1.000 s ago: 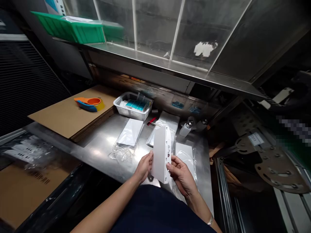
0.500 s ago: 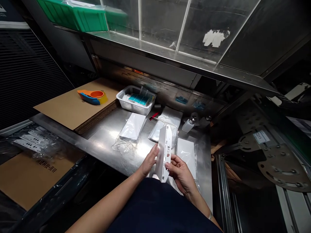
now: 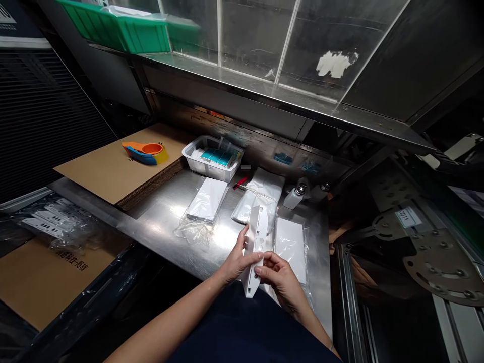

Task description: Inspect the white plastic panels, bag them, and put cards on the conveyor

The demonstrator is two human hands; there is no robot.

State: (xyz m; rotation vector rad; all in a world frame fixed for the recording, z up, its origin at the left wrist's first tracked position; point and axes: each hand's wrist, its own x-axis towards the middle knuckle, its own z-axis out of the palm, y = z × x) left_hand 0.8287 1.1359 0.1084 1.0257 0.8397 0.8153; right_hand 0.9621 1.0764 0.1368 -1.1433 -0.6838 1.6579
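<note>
A thin white panel (image 3: 260, 222) with small cutouts along its narrow side is held up before me, its long side running away from my body. My left hand (image 3: 238, 258) grips its left face, the thumb lying across the slotted side. From the right, my right hand (image 3: 279, 275) pinches the lower part between thumb and fingers. The fingers behind the panel are partly hidden. Below it on the metal bench lie a stack of clear plastic bags (image 3: 260, 189) and a bagged white piece (image 3: 290, 244). Another bagged white piece (image 3: 207, 197) lies to the left.
A grey bin (image 3: 214, 169) with teal-and-white packets stands at the back, beside a red-handled tool (image 3: 240, 182). White pump bottles (image 3: 294, 195) are at the back right. An orange-and-blue tape dispenser (image 3: 145, 152) rests on stacked cardboard (image 3: 109, 174). A metal shelf (image 3: 242, 83) overhangs the bench.
The panel has come slightly down and toward me, turning a little. My left thumb has moved across onto its slotted side. My right hand has slid lower with it.
</note>
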